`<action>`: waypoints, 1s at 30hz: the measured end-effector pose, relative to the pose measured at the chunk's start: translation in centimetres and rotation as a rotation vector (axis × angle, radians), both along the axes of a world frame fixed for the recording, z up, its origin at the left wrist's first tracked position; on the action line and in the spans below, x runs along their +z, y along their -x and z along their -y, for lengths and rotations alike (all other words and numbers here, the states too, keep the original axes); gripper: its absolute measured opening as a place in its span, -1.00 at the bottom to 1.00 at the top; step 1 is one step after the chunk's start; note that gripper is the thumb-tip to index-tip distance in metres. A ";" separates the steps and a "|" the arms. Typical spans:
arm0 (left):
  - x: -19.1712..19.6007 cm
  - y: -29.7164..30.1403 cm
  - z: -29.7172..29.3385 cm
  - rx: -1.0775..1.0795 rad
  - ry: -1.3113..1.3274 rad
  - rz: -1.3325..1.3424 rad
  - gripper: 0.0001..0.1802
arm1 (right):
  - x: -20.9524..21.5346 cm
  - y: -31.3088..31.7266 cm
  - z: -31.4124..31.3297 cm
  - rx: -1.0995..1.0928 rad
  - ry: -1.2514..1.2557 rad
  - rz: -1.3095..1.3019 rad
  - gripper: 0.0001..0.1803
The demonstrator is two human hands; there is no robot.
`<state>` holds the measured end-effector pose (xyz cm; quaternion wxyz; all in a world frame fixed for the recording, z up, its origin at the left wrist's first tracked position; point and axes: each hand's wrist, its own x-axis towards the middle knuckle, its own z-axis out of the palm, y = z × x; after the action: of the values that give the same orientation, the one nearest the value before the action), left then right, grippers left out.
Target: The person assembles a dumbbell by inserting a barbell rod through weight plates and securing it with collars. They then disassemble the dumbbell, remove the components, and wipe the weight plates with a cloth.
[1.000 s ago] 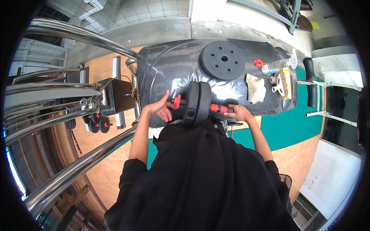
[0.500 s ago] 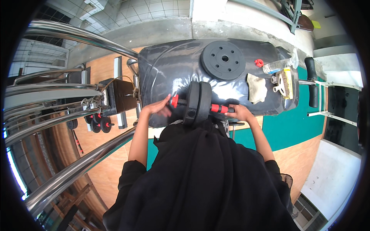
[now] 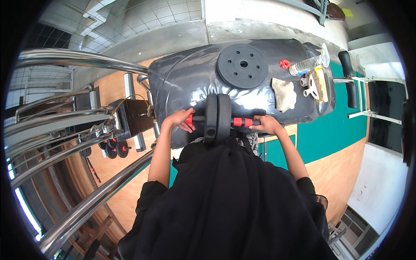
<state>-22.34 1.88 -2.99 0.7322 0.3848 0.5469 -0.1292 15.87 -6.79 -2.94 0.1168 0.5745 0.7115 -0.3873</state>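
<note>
The left grip (image 3: 180, 119) is closed around a red collar (image 3: 189, 120), thumb along its top and fingers curled at its near side. The right grip (image 3: 267, 125) is wrapped around the far end of the red-and-black handle (image 3: 242, 122). Between the two grips lies the dumbbell, its bar running crosswise from one to the other. Two black weight plates (image 3: 217, 119) stand on edge side by side on that bar, nearer the left grip than the right, with a short dark stretch of bar showing between them and the collar.

Beneath and beyond both grips spreads the worktop (image 3: 171, 82), padded and covered in shiny black. Ahead of the gap between the grips, a loose round plate (image 3: 236, 74) lies flat, ringed with small holes around a central one. Ahead and to the right of the right grip is a pale cloth (image 3: 284, 94); past it sit a small red nut (image 3: 284, 64), a clear spray bottle (image 3: 303, 66), and a brush with a white handle (image 3: 311, 90) beside a yellow packet (image 3: 321, 84).

Well left of the left grip, small dumbbells (image 3: 121, 149) rest on the floor, near chrome rails (image 3: 93, 59).
</note>
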 end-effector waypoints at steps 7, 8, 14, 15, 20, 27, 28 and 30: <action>-2.1 1.5 0.1 -0.080 -0.423 -0.070 -0.37 | -0.2 0.1 -0.2 -0.005 0.068 0.002 -0.25; -1.9 1.3 0.8 0.086 -0.532 0.033 -0.35 | -0.4 -0.1 -0.1 0.001 0.044 -0.003 -0.24; -0.7 3.1 1.6 0.249 0.146 0.282 -0.39 | -0.6 -0.1 -0.4 0.009 0.081 0.012 -0.22; -1.0 3.1 2.0 0.272 0.077 0.286 -0.39 | -0.6 -0.1 -0.3 0.015 0.073 0.010 -0.22; -1.2 1.9 3.3 0.328 -0.106 0.205 -0.44 | -0.8 -0.2 -0.4 0.008 0.084 0.000 -0.24; 1.7 2.2 -1.8 0.421 -0.678 0.004 -0.58 | 0.1 -0.1 -0.6 -0.015 0.105 -0.012 -0.27; 3.9 0.1 -3.3 0.362 -0.823 0.033 -0.64 | 0.0 -0.2 -0.6 -0.015 0.091 -0.024 -0.27; 7.9 -6.1 -6.0 0.275 -1.026 0.251 -0.69 | -0.5 -0.4 -0.3 -0.019 0.071 -0.044 -0.27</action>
<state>-16.22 7.91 4.93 0.5201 0.6302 0.4934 0.2981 16.30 -6.48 -3.42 0.1179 0.5680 0.6943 -0.4259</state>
